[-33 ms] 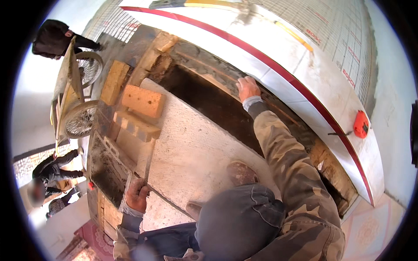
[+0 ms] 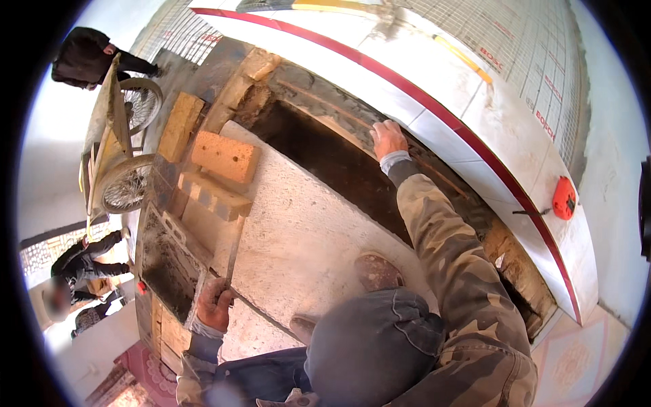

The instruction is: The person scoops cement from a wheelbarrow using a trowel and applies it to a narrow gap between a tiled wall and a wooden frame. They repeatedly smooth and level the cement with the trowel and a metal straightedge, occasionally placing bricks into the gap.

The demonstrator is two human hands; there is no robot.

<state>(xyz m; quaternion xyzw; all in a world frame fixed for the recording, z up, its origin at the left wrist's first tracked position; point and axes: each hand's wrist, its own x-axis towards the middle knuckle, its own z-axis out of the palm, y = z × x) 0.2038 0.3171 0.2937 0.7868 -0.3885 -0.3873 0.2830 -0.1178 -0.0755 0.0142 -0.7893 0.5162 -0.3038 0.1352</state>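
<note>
Out in front, my right hand (image 2: pixel 389 140) rests on a rough mortar ledge (image 2: pixel 434 173) below a white tiled wall, fingers apart and bent over it. Between that ledge and a pale speckled slab (image 2: pixel 298 217) lies a dark, long pit (image 2: pixel 325 156). My left hand (image 2: pixel 214 305) is low on the left, fingers curled beside a mortar-smeared trough (image 2: pixel 188 242) and the slab's edge. What the left fingers grip, if anything, is hidden. My knees and a dusty shoe (image 2: pixel 380 271) are on the slab.
An orange brick (image 2: pixel 225 157), a mortar-stained brick (image 2: pixel 213 195) and a yellowish brick (image 2: pixel 180 127) lie at left. A red tool (image 2: pixel 563 198) sits on the tiled ledge. Behind stands a wheeled cart (image 2: pixel 108 142) beside a person (image 2: pixel 85 57); another person (image 2: pixel 88 261) is farther off.
</note>
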